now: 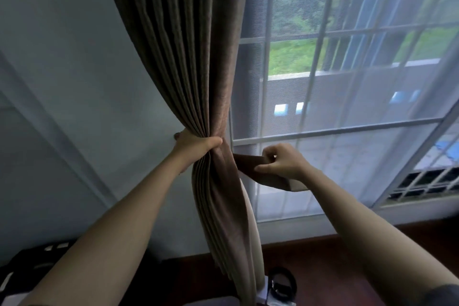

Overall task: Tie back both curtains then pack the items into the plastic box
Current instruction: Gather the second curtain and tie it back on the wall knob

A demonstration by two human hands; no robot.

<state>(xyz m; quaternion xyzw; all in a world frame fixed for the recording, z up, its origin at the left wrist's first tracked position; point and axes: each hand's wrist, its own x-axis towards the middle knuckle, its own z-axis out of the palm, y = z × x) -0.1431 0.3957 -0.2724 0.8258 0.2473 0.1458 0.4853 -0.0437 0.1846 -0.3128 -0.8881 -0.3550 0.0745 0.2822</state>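
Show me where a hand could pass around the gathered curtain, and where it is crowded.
Free: the gap between the brown curtain and the sheer curtain, below the tieback strip, and the bare wall left of the bundle. Crowded: the cinched waist, where the left hand has its grip, and right of it, where the right hand pinches the strip.

- The gathered brown curtain (198, 97) hangs as the main obstacle, pinched at its waist by the left hand (196, 145).
- Left of the curtain, a bare wall (74, 69) lies close behind it, with open air in front.
- Right of the curtain, the right hand (283, 161) holds a tie-back band (250, 169); a sheer screen (347, 82) closes off the window behind.
- Below the curtain, dark objects (283, 281) sit on the floor.
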